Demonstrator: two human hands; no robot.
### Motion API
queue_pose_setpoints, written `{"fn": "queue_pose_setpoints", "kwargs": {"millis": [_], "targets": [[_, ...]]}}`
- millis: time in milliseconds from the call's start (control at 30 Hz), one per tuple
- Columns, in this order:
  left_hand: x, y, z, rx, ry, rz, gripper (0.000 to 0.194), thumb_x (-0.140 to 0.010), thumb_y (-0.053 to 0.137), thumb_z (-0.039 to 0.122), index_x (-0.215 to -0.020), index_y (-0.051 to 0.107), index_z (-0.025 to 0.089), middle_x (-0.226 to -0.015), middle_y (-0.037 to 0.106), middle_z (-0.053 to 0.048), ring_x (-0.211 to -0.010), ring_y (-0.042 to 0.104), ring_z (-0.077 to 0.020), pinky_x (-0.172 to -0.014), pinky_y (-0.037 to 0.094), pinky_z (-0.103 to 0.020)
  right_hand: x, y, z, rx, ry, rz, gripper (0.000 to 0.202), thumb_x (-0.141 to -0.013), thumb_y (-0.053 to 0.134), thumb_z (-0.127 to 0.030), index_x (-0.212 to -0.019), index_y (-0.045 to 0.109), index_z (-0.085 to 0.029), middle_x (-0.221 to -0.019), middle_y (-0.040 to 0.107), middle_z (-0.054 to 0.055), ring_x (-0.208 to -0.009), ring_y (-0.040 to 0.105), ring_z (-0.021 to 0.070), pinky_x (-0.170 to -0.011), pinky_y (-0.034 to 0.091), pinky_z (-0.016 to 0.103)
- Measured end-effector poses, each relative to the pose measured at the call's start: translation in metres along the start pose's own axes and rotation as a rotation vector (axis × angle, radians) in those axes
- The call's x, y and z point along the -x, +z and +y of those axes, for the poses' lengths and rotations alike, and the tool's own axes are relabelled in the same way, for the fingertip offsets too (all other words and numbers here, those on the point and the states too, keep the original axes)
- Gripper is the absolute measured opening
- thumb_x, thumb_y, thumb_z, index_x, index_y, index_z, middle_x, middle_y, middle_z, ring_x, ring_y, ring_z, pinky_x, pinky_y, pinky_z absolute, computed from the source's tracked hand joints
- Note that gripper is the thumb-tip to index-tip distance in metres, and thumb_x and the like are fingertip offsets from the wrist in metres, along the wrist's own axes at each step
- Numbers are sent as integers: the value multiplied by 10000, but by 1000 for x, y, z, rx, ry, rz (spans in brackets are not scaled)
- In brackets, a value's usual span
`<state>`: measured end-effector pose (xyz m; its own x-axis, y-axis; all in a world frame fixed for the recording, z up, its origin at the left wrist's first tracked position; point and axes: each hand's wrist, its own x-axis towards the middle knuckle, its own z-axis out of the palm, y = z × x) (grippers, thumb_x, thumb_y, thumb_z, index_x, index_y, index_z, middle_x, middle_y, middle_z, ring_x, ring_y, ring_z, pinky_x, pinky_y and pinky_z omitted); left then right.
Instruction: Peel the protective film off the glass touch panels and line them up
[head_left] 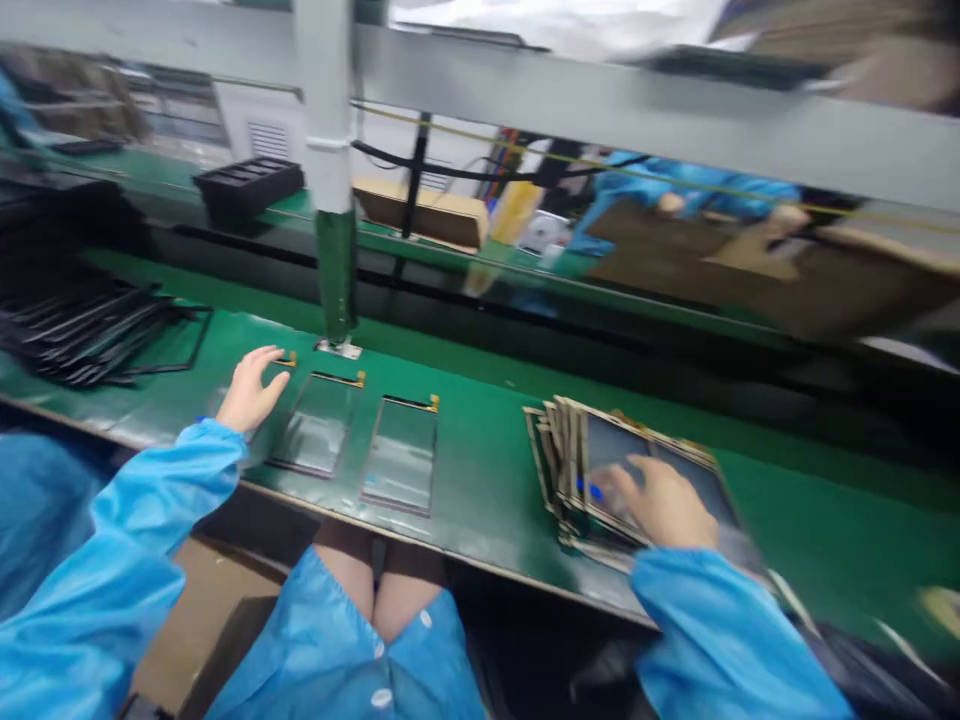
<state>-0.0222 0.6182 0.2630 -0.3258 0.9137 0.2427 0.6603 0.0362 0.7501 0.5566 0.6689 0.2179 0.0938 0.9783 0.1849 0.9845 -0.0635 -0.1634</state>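
Note:
My left hand [253, 388] is over the leftmost of three thin glass touch panels, its fingers and thumb apart; most of that panel is hidden. To its right the middle glass panel [319, 425] and the right-hand glass panel [401, 455] lie flat, each with a dark top strip and an orange connector tab. My right hand [667, 505] is over a stack of pale-edged panels [581, 440], slightly blurred, its fingers curved and apart. Whether its fingertips touch the stack I cannot tell. A small blue spot [590, 490] shows beside the fingers.
Black frames [112, 335] are piled at the left of the green bench [480, 470]. A post [330, 200] rises behind the glass panels. Beyond the rail, a black compartment tray [247, 185] sits left, and a co-worker's blue sleeves [630, 190] show over cardboard.

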Motion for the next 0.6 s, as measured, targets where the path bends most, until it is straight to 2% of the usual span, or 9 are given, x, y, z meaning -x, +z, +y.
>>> {"fn": "queue_pose_setpoints", "kwargs": {"millis": [100,200,267,333,400,467,600], "targets": [[17,84,71,96,272,-287,337,-838,476,314,-1115,617,184,-1280,565,-88,-1259,443,-219,-1133,266,-415,0,1,27,-2,185,61,447,-759,428,-391,-967,653,-67,-1033,632,230,-1001,559,350,-894,422,476],[46,179,146,155,457,-585,285,-831,503,264,-1060,668,229,-1274,602,-30,-1269,449,-172,-1139,269,-326,11,11,46,-38,272,113,426,-771,438,-390,-913,671,-63,-984,646,223,-999,556,334,-910,407,457],[64,235,186,157,470,-698,337,-812,541,264,-1126,651,212,-1364,537,-45,-1337,375,-195,-1154,242,-325,18,20,49,-87,283,152,415,-783,429,-389,-901,678,-78,-985,652,201,-1010,550,319,-922,397,441],[77,280,215,136,394,-741,435,-837,509,301,-1227,588,127,-1457,415,-128,-1383,300,-261,-1159,223,-390,22,28,47,-138,274,192,413,-790,417,-390,-901,679,-90,-992,652,184,-1005,546,305,-927,391,430],[88,311,232,128,297,-746,518,-870,442,321,-1316,494,62,-1502,313,-182,-1406,240,-299,-1159,202,-440,23,34,44,-185,256,231,429,-794,408,-400,-915,673,-85,-1007,642,187,-1000,539,301,-927,388,425],[97,328,241,148,219,-738,561,-878,415,313,-1375,412,52,-1528,254,-180,-1423,195,-293,-1167,166,-437,22,40,42,-232,239,266,452,-799,400,-413,-942,663,-74,-1034,625,200,-1015,526,304,-930,386,430],[109,336,250,245,82,-703,597,-855,462,265,-1405,357,59,-1553,184,-166,-1441,127,-272,-1183,94,-396,22,49,40,-335,230,317,493,-809,386,-432,-1031,631,-66,-1142,571,221,-1093,486,316,-953,370,453]]}}
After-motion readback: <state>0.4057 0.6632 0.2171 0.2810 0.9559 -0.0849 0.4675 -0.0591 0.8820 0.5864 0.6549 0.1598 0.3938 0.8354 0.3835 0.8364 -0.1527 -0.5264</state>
